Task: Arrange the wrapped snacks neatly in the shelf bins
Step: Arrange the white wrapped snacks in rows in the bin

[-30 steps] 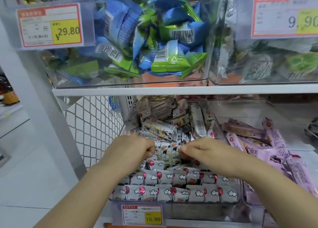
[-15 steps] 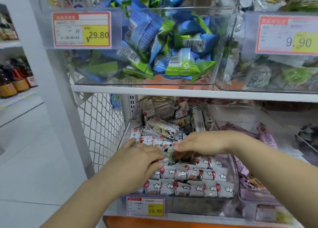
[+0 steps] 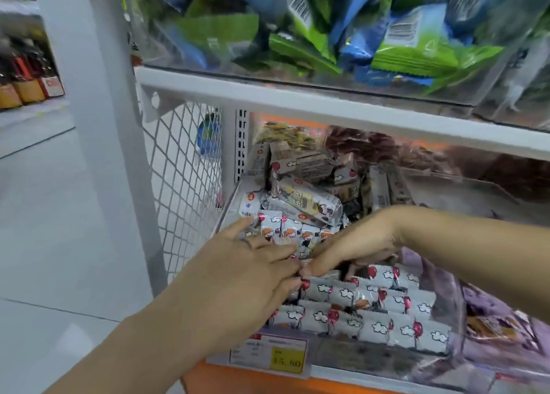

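A clear bin [image 3: 351, 361] on the lower shelf holds small white wrapped snacks with red balloons and clouds. Several lie in tidy rows [image 3: 372, 319] at the front, and a loose pile [image 3: 303, 200] fills the back. My left hand [image 3: 238, 277] lies flat on the snacks at the bin's left side, fingers straight and spread. My right hand [image 3: 357, 242] reaches in from the right, its fingers bent down onto the snacks in the middle. The fingertips of both hands nearly meet. The right thumb is hidden.
A yellow price tag [image 3: 285, 361] hangs on the bin's front. A neighbouring bin of purple-wrapped snacks [image 3: 491, 334] stands to the right. Above, past the white shelf edge [image 3: 297, 99], sits a bin of blue and green packets [image 3: 401, 45]. A wire mesh panel [image 3: 184, 185] closes the left side.
My left hand has gone from curled to flat and spread over the snacks. My right hand has dropped lower and shifted left to meet it. The view has moved closer and downward.
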Action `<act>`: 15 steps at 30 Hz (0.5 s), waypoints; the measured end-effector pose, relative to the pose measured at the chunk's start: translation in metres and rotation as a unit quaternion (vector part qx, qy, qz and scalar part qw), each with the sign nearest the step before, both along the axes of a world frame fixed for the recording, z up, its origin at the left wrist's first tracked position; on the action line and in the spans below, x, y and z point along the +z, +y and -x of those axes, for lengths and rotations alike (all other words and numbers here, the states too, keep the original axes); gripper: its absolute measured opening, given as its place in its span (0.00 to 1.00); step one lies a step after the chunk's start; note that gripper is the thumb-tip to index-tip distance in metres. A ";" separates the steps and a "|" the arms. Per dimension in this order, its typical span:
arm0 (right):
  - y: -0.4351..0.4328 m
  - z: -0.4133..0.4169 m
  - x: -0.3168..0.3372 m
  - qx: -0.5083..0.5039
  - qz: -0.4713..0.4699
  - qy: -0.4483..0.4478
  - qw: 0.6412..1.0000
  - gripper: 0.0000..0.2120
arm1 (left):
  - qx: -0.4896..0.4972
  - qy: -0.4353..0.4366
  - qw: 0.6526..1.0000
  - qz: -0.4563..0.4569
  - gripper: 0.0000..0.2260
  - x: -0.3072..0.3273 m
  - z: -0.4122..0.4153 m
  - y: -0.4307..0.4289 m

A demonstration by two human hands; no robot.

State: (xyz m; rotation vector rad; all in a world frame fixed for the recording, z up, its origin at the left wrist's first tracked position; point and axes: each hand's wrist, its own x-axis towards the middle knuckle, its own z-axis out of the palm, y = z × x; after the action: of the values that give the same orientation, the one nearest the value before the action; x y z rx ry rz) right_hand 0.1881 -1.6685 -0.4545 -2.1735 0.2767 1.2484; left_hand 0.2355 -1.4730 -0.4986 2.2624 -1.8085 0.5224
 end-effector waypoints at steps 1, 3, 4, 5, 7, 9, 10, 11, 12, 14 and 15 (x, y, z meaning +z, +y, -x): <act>-0.001 -0.002 -0.002 -0.003 -0.009 0.005 1.000 0.31 | -0.007 -0.007 1.000 0.008 0.17 -0.002 -0.002 -0.001; -0.003 -0.006 -0.008 -0.012 -0.023 0.012 1.000 0.37 | -0.005 -0.006 1.000 -0.013 0.16 -0.003 -0.007 0.000; -0.004 -0.008 -0.011 -0.014 -0.027 0.016 0.999 0.39 | -0.002 0.007 0.999 -0.034 0.16 -0.003 -0.009 0.002; -0.003 -0.008 -0.012 -0.014 -0.029 0.018 0.999 0.40 | 0.001 0.017 0.998 -0.056 0.16 -0.003 -0.010 0.005; -0.003 -0.008 -0.014 -0.013 -0.035 0.009 0.999 0.40 | 0.011 0.018 0.997 -0.077 0.16 -0.005 -0.010 0.005; -0.003 -0.004 -0.016 -0.013 -0.033 -0.006 0.999 0.40 | 0.016 0.043 0.998 -0.031 0.17 -0.004 -0.007 0.002; -0.004 -0.002 -0.017 -0.017 -0.027 -0.017 0.999 0.39 | 0.017 0.047 0.999 -0.017 0.17 -0.002 -0.005 0.002; -0.004 -0.001 -0.017 -0.021 -0.024 -0.027 0.999 0.39 | 0.021 0.038 0.999 -0.022 0.18 0.001 -0.003 0.001; -0.005 0.000 -0.017 -0.026 -0.027 -0.036 0.999 0.40 | 0.021 0.030 0.999 -0.031 0.18 0.004 -0.002 0.002; -0.006 0.003 -0.010 -0.049 -0.045 -0.066 0.996 0.39 | 0.013 0.041 0.998 -0.048 0.18 0.007 -0.002 0.006; -0.006 0.006 -0.004 -0.063 -0.057 -0.089 0.992 0.35 | 0.014 0.051 0.997 -0.056 0.18 0.009 -0.002 0.007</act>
State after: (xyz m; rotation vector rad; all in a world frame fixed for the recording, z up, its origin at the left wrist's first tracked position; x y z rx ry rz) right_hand 0.1816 -1.6749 -0.4585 -2.1175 0.2579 0.9697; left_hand 0.2371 -1.4662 -0.4896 2.3437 -1.8017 0.3105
